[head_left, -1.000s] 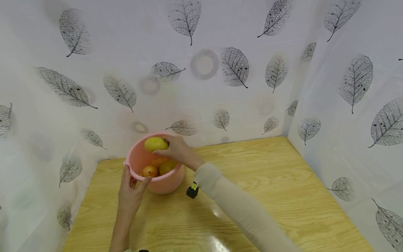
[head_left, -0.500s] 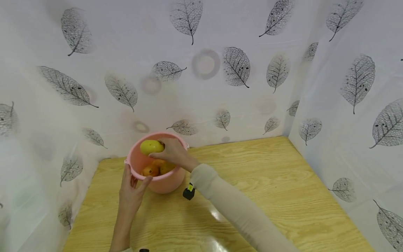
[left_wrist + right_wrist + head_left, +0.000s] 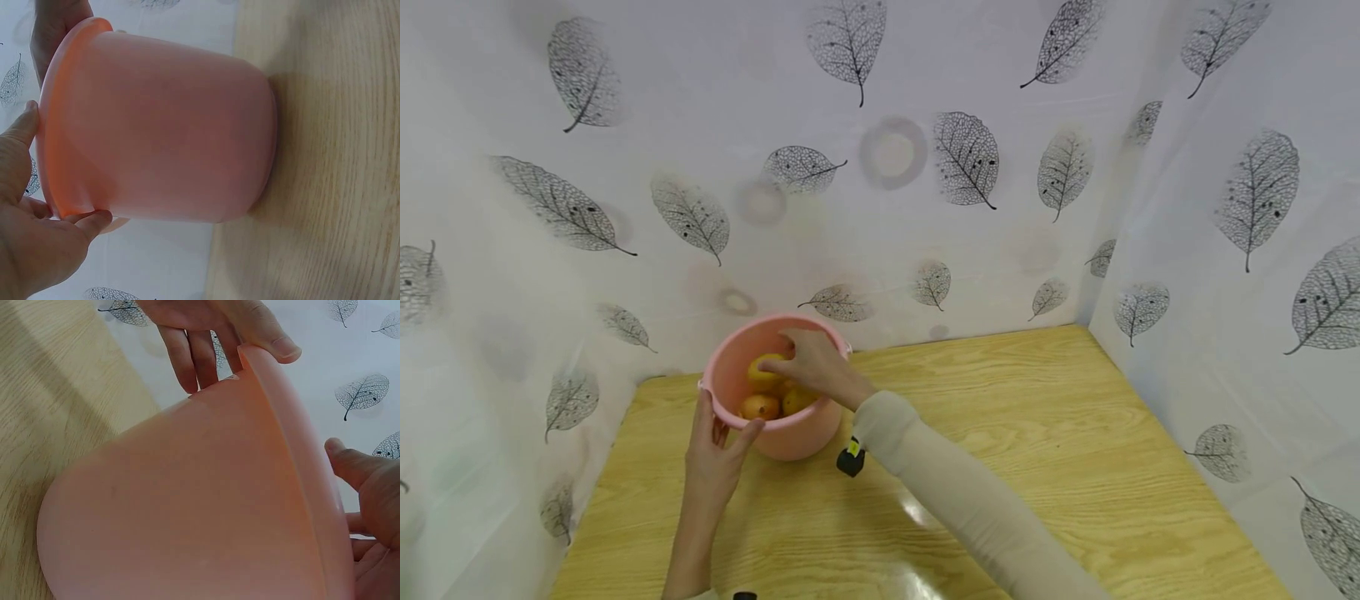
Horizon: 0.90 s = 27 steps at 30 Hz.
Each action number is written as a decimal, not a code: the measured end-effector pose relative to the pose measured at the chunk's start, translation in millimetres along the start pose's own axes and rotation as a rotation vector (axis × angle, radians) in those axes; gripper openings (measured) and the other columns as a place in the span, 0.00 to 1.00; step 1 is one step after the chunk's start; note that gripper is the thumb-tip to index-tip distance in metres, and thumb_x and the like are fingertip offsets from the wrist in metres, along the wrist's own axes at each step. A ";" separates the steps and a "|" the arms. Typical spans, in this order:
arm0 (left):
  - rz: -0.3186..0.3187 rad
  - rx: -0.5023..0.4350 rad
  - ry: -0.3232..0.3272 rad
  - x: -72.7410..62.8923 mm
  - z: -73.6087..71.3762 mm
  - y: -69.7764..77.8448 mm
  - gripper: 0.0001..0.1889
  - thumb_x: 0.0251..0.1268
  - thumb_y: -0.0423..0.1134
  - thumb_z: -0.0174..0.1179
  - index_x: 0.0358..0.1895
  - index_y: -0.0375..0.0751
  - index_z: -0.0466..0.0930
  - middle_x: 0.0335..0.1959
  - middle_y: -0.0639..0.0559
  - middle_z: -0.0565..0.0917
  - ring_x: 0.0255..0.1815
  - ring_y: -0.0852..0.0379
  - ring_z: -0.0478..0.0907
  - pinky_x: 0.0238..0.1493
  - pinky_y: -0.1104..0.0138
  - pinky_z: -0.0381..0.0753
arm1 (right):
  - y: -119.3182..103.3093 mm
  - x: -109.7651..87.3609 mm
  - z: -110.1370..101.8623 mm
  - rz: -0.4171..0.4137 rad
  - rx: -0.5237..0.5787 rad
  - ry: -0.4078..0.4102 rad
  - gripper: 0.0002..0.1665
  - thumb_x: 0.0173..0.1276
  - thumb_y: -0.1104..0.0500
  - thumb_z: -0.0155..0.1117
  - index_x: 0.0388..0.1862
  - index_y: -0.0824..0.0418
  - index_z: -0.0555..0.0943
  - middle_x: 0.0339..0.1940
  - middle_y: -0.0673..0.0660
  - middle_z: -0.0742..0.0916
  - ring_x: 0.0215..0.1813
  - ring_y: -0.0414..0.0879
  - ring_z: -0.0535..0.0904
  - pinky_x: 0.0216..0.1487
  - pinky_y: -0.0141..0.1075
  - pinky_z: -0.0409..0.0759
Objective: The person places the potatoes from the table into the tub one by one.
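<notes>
A pink plastic bucket (image 3: 793, 440) stands on the table, several fruits inside it. My left hand (image 3: 713, 462) grips its near-left rim, thumb on one side and fingers on the other; the left wrist view shows this hand (image 3: 44, 244) at the rim too. Inside the mouth is my right hand (image 3: 812, 360), thumb and fingers spread above a yellow oval fruit (image 3: 763, 379). The thumb overlaps that fruit in the head view. An orange round fruit (image 3: 760, 407) and a yellowish one (image 3: 797, 400) lie below. In the right wrist view the bucket wall hides the fruit from the right hand's (image 3: 375, 500) side.
The wood-grain table (image 3: 1000, 467) extends to the right and front of the bucket. White sheeting with leaf prints (image 3: 966, 158) hangs close behind and along both sides. A small black device (image 3: 851, 460) sits under my right wrist.
The yellow fruit, held up near the bucket's mouth by my right hand, has moved left and then dropped lower among the others, out of the fingers. My left hand stays on the rim.
</notes>
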<state>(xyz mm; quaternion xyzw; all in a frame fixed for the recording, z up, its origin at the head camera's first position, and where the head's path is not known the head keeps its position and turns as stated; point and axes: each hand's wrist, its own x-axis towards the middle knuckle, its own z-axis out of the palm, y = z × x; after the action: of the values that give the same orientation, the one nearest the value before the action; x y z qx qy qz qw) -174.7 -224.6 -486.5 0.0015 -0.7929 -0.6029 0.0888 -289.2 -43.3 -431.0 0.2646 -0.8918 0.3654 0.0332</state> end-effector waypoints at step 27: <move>0.005 0.418 -0.028 -4.2 -7.5 24.4 0.49 0.73 0.51 0.65 0.82 0.29 0.45 0.83 0.31 0.39 0.82 0.29 0.42 0.79 0.36 0.50 | 4.7 -18.4 -26.5 -0.114 -0.189 -0.074 0.23 0.80 0.55 0.62 0.67 0.66 0.79 0.61 0.60 0.86 0.62 0.51 0.81 0.68 0.35 0.77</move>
<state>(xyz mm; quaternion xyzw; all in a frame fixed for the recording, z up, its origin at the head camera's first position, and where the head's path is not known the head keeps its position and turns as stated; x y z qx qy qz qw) -166.9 -224.7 -461.8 0.0095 -0.9018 -0.4251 0.0772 -279.3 -14.6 -419.3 0.3237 -0.9064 0.2674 0.0458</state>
